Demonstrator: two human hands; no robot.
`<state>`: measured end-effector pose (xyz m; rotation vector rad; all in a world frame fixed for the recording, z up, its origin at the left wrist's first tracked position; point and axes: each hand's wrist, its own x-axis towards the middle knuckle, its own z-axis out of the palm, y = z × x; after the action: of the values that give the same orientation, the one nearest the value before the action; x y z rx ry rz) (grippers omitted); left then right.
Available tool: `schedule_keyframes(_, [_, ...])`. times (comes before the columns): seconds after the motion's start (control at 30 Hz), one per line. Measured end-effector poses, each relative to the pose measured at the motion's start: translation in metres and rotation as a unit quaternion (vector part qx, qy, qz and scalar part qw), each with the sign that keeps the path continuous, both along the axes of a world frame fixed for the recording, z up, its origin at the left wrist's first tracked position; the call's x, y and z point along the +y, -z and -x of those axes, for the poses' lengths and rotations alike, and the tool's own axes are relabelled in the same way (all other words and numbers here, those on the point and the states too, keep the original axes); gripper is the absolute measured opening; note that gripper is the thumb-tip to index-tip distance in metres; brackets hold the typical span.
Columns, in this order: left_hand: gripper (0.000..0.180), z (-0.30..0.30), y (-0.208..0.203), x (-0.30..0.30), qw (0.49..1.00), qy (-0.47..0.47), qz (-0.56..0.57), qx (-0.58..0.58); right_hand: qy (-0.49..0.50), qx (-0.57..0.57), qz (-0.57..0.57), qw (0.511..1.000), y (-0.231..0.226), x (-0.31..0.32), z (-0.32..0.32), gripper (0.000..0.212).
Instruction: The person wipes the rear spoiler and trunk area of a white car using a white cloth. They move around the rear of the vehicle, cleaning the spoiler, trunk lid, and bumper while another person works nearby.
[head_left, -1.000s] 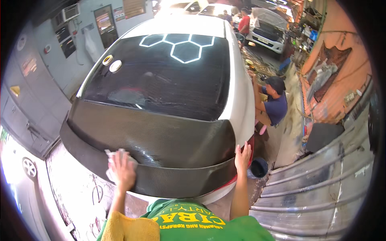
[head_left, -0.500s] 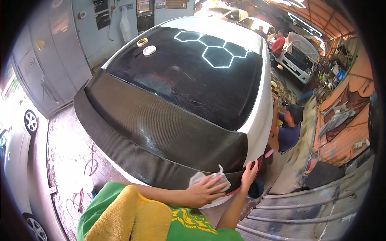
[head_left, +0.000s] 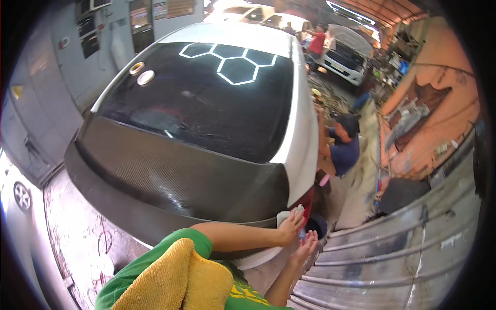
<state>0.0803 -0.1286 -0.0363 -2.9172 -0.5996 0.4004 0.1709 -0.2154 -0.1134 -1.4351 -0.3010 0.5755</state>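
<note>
Pale cloth [head_left: 282, 217]: at right rear corner of car [head_left: 191, 150], beside red tail light [head_left: 306, 202]. Left hand [head_left: 290, 230]: fingers gripping cloth. Right hand [head_left: 303, 249]: fingers apart, palm bare. Work: apparently underway; done, remaining portions indeterminable.

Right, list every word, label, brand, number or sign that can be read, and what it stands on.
No whole word is clearly readable.
Green shirt: yellow lettering, blurred, only fragments showing.
Plate on the white car with the raised hood: too small and blurred.
Notice beside the door: too small.
</note>
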Motion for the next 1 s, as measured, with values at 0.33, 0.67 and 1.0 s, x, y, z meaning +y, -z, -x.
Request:
schedule_keyframes(0.33, [0.039,-0.053,0.037,0.045,0.987,-0.134,0.014,-0.088,0.035,0.04,0.01,0.999,0.029,-0.041,-0.008,0.039])
schedule_keyframes(0.67, [0.056,0.136,-0.044,0.011,0.973,0.04,0.101,-0.205,-0.043,-0.183,-0.051,0.981,-0.051,0.05,0.049,0.033])
schedule_keyframes(1.0, [0.064,0.29,-0.078,-0.006,0.971,-0.154,0.139,-0.117,-0.078,-0.39,0.056,0.916,-0.057,0.061,0.062,0.035])
